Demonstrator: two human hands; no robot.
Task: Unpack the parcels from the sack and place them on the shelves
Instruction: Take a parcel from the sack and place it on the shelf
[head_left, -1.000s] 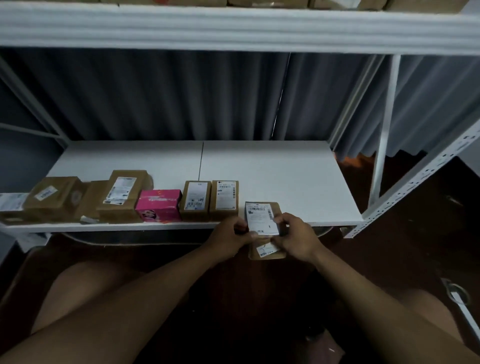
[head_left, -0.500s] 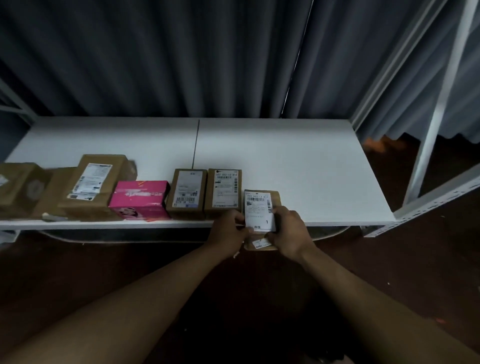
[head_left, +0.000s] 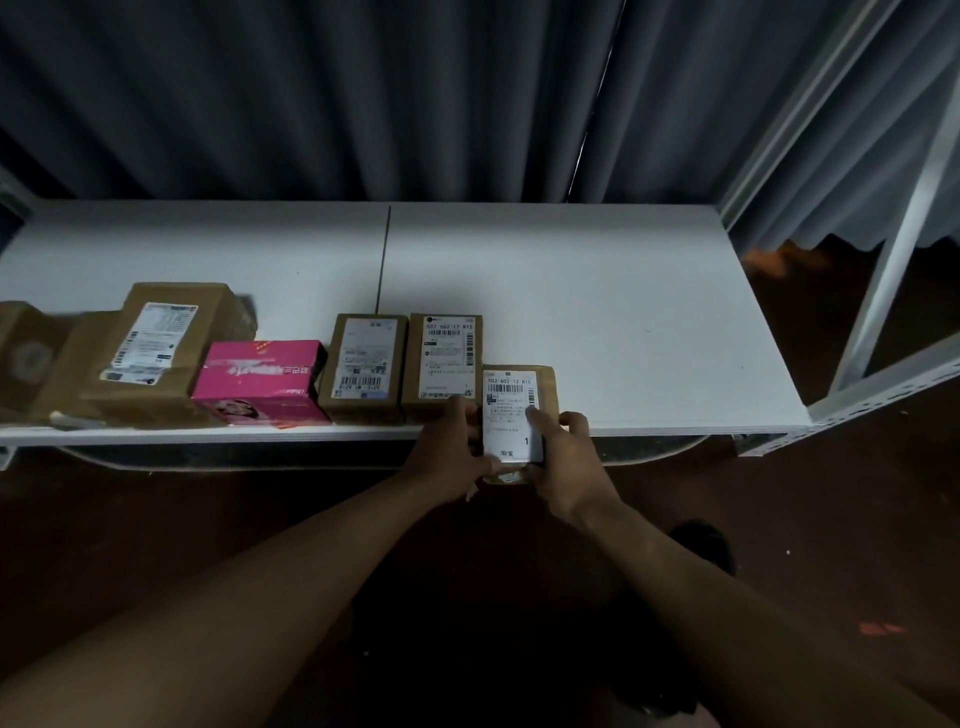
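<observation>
A small brown parcel (head_left: 511, 410) with a white label lies half on the front edge of the white shelf (head_left: 597, 312), its near end overhanging. My left hand (head_left: 449, 447) grips its left side and my right hand (head_left: 563, 457) grips its right side, thumb on the label. To its left a row of parcels lines the shelf front: two small brown boxes (head_left: 441, 358) (head_left: 363, 361), a pink box (head_left: 262, 382), and larger brown parcels (head_left: 156, 348). The sack is out of sight.
White metal shelf uprights (head_left: 893, 260) stand at the right, with a perforated rail (head_left: 883, 395) by the shelf's right end. Grey curtains (head_left: 363, 93) hang behind. The right half of the shelf holds nothing. Dark floor lies below.
Both hands have pushed the small parcel farther onto the shelf beside the row. The view has tilted down and closer, so the upper shelf is gone from view.
</observation>
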